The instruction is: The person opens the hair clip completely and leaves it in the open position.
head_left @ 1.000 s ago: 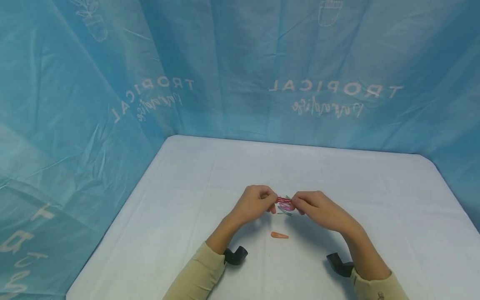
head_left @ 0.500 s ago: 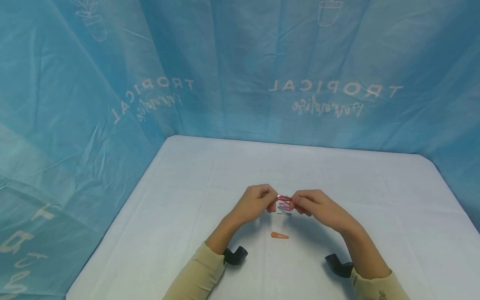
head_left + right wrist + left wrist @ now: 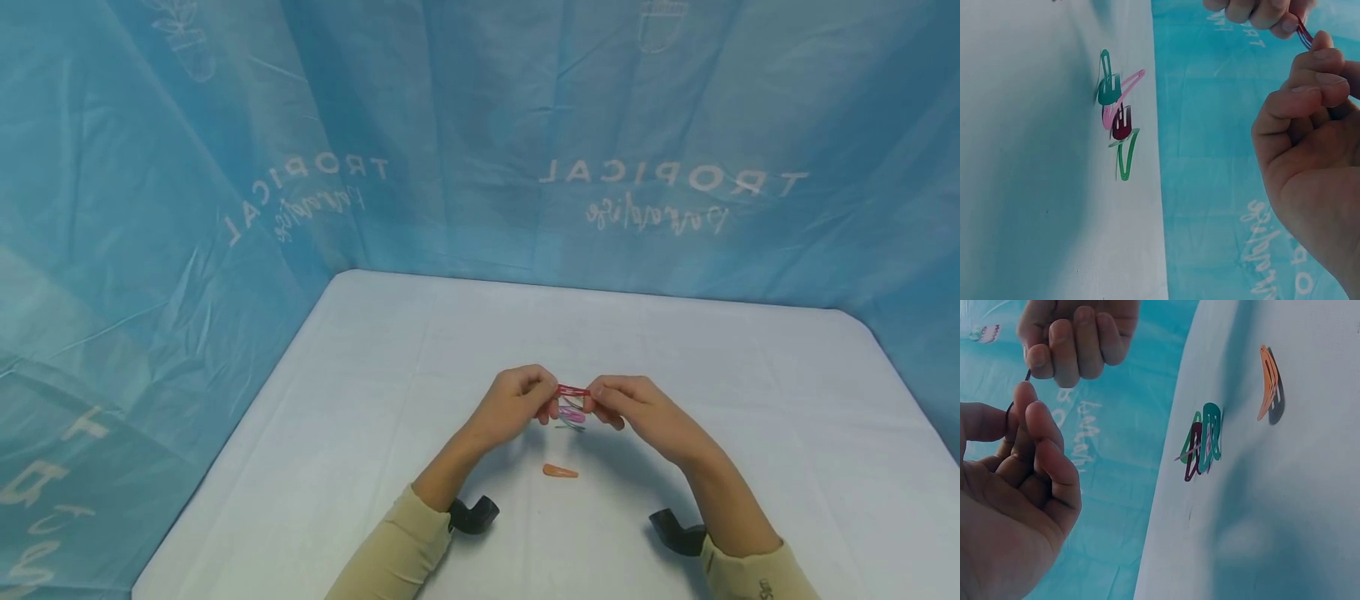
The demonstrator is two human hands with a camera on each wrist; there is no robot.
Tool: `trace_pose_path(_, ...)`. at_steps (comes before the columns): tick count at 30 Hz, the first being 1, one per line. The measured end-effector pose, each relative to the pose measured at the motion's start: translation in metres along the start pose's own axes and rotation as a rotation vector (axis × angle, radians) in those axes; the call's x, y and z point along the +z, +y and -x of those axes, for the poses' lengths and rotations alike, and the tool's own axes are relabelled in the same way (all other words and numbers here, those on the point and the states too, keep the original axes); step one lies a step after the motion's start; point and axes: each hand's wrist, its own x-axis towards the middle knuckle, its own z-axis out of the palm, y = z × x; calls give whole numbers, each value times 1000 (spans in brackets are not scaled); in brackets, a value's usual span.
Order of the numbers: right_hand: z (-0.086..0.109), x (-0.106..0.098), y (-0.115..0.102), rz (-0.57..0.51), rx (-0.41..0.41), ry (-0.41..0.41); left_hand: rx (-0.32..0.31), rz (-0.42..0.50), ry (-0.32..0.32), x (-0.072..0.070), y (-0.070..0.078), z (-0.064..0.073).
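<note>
Above the table, a red snap hair clip stretches between the two hands. One end is pinched by the left hand, thumb against fingertips. My right hand pinches the opposite end in the same way. The right wrist view shows the clip nearly edge-on and slightly bent; whether it is snapped cannot be told. Below the hands lies a small overlapping pile: a teal clip, a dark red clip, a pink clip and a green clip. Nearer the body, an orange clip lies alone.
A white cloth covers the table. Blue printed curtains hang behind it and along the left side. Black wrist-worn camera mounts stick out from both forearms, just above the cloth.
Both hands have lifted the red clip slightly, away from the pile. The right hand has shifted a little to the right, and more of the clip shows. The orange clip and the pile have stayed put.
</note>
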Motion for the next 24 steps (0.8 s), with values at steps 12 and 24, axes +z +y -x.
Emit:
trace_pose_path(12,-1,5,-1,-38,-82,44,100,-1,33,0,1,0)
trace_pose_path(24,-1,7,2,-81,-80,67,90,95,52,6,-31,-10)
